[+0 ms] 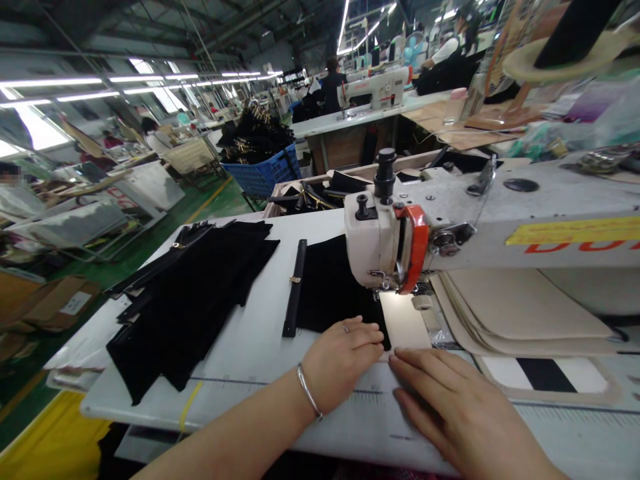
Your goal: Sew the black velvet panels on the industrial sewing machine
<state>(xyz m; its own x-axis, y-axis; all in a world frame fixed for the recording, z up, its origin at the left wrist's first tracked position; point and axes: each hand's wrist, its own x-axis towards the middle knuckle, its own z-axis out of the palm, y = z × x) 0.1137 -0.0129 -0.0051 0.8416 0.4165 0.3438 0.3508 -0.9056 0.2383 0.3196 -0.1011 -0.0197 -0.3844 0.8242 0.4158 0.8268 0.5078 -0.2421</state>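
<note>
My left hand point(340, 360) rests on the near edge of a black fabric piece point(327, 283), fingers curled down onto it; a ring and a silver bracelet show. My right hand point(445, 400) lies flat on the white table, fingers stretched toward a pale beige piece point(404, 321) that sits under the presser foot point(387, 283) of the sewing machine point(480, 220). A black strip with a metal clasp point(295, 287) lies along the left edge of the black fabric.
A stack of black fabric pieces point(195, 300) covers the table's left part. Beige cut pieces point(510, 313) are piled under the machine arm. A blue basket point(263, 175) of dark goods stands behind. Other workers sit at machines in the background.
</note>
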